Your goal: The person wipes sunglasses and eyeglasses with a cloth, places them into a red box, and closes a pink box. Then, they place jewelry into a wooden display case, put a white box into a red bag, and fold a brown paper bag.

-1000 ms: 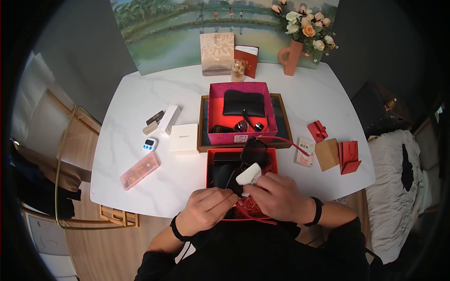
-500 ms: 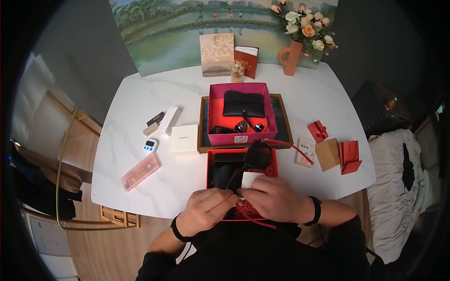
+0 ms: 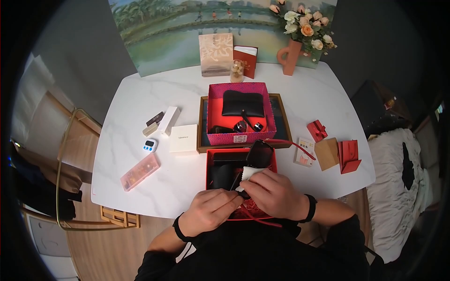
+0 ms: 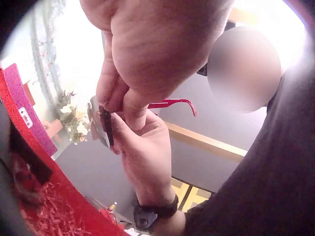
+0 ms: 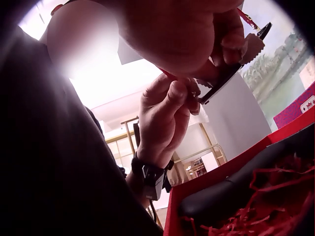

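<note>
Large dark sunglasses (image 3: 259,153) with red temples are held above an open red box (image 3: 275,164). My left hand (image 3: 211,210) pinches the frame near its hinge end. In my right hand (image 3: 276,194) is a white cleaning cloth (image 3: 249,175) with a zigzag edge, pinched over the near lens. Both hands work close together, fingertips almost meeting. A red temple (image 4: 177,102) sticks out past the hands in the left wrist view. Seen from the right wrist, the cloth's edge (image 5: 253,48) wraps round the dark frame. Fingers hide much of the near lens.
Inside the red box lie a black case (image 3: 220,176) and red shredded paper (image 5: 256,211). Behind it, a purple box (image 3: 222,138) holds a black pouch (image 3: 243,104). A white box (image 3: 184,138) and a pink case (image 3: 140,172) stand left; small red boxes (image 3: 318,130) lie right.
The cloth, raised and bunched a second ago, then flat over the near lens, is now folded over it under the right fingers. The sunglasses tilted slightly; the left hand shifted a little right.
</note>
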`<state>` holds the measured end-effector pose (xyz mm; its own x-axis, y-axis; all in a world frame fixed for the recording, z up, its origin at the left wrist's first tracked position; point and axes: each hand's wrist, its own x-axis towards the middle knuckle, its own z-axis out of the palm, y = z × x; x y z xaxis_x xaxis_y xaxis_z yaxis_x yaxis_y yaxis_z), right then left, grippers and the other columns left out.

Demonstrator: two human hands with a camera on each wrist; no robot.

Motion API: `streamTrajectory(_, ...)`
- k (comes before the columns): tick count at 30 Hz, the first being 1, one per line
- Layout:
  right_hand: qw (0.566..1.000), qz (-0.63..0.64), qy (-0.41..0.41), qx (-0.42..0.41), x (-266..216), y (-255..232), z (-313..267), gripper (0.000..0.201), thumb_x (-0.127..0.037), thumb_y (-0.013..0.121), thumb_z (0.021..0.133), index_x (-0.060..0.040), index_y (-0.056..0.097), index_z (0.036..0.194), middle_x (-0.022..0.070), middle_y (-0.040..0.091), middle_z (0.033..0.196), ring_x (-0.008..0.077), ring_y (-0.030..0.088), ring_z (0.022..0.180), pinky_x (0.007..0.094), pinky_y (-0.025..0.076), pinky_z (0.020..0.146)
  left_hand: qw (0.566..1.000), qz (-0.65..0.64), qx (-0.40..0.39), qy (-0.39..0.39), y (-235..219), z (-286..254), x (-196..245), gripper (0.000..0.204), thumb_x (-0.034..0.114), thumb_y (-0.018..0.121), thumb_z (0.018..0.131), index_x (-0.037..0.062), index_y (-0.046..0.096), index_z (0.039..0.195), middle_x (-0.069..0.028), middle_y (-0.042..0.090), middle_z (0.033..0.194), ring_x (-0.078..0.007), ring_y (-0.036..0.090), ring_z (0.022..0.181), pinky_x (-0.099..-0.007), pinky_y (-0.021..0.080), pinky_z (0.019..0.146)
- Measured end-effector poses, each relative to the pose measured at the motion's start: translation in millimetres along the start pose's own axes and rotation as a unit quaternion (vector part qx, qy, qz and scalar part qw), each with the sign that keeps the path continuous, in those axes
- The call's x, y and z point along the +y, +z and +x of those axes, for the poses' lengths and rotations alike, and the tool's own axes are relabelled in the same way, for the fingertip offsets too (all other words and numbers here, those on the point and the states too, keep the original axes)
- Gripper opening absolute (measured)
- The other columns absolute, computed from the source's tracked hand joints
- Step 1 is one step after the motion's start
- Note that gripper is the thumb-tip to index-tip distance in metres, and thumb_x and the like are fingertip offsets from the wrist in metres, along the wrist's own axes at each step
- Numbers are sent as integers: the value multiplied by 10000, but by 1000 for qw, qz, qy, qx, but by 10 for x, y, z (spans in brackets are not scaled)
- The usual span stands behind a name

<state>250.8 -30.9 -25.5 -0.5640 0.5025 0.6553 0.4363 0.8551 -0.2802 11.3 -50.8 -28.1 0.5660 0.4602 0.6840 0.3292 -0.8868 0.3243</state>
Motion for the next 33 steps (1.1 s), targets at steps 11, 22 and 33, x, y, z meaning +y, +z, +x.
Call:
streamTrajectory(11, 999, 35, -23, -6, -28, -101, -33, 268, -82, 746, 862, 19, 744, 1111, 105, 658, 1069, 261, 683, 870, 347, 604, 792, 1000, 10, -23, -3, -6, -9, -17, 335, 16, 791, 736, -43, 753, 1063, -127, 696, 1026, -250, 719, 819, -358, 616, 670)
streamTrajectory(22, 997, -59, -28, -26, 25, -60, -6, 361, -59, 746, 823, 19, 765, 1174, 96, 652, 1046, 242, 653, 836, 337, 548, 685, 1000, 9, -20, -9, -26, 12, -8, 332, 26, 782, 756, -34, 750, 1081, -115, 705, 1031, -240, 721, 824, -349, 616, 675)
streamTrajectory(33, 990, -110, -32, -81, -49, -154, 3, 430, -81, 699, 894, 78, 713, 1294, 119, 622, 1092, 256, 618, 914, 337, 544, 770, 1000, 12, -11, -20, -51, 24, -27, 261, 12, 853, 786, -17, 774, 1032, -101, 733, 980, -239, 746, 789, -340, 602, 634)
